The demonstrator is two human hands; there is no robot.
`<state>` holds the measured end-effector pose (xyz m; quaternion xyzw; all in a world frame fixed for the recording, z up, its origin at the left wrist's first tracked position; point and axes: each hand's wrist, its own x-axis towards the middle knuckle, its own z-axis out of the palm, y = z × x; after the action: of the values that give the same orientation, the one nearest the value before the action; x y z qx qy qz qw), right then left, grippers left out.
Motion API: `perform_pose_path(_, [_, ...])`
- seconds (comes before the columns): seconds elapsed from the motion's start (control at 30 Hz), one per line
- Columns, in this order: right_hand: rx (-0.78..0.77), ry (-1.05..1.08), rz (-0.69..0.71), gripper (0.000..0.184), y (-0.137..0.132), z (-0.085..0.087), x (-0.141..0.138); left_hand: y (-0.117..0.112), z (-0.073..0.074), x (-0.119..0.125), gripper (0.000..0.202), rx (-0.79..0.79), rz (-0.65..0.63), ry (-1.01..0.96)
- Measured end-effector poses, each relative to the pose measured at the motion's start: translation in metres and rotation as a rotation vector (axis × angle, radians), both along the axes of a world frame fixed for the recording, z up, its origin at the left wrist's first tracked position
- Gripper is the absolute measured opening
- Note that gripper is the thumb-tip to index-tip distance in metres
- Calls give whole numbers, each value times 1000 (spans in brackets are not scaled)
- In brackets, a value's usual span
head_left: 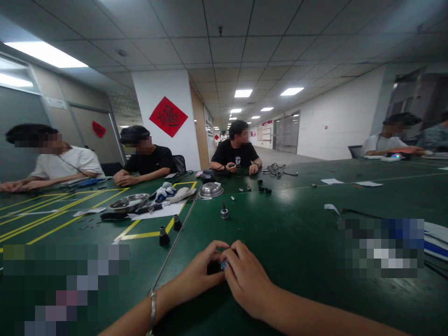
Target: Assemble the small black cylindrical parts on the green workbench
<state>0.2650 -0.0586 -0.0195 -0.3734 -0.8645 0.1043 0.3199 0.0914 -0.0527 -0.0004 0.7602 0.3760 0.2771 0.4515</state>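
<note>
My left hand [203,267] and my right hand [247,279] meet above the green table [297,252], fingertips together. Both hands are closed, their fingers curled toward each other around a dark gap. A small shiny blue piece [224,265] shows between the fingers; most of it is hidden, so its kind cannot be told. Beyond the hands stands a small metal-and-black part [224,211] with a thin upright stem. To the left are two dark tapered parts, one [164,236] nearer and the other [177,223] just behind it.
Farther left lie a metal bowl [129,202], gloves [164,191] and a domed metal piece [210,190]. Small black parts [265,189] and a tangled cable [279,169] are across the table. Yellow tape [140,236] marks the left side. Several people sit around the table.
</note>
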Motion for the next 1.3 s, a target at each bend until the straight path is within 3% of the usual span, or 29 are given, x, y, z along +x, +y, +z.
perform_pose_path(0.2, [23, -52, -10, 14, 0, -1, 0, 1, -2, -2, 44, 9, -16, 1])
perform_pose_path(0.53, [-20, -94, -55, 14, -3, 1, -1, -7, 13, 3, 39, 108, -17, 118])
perform_pose_path(0.83, [-5, -113, -34, 13, -1, 0, 0, -8, 13, 2, 41, 155, -5, 168])
perform_pose_path(1.3, [-25, -73, 0, 18, -1, 2, 1, -11, 19, 6, 24, 142, 20, 208])
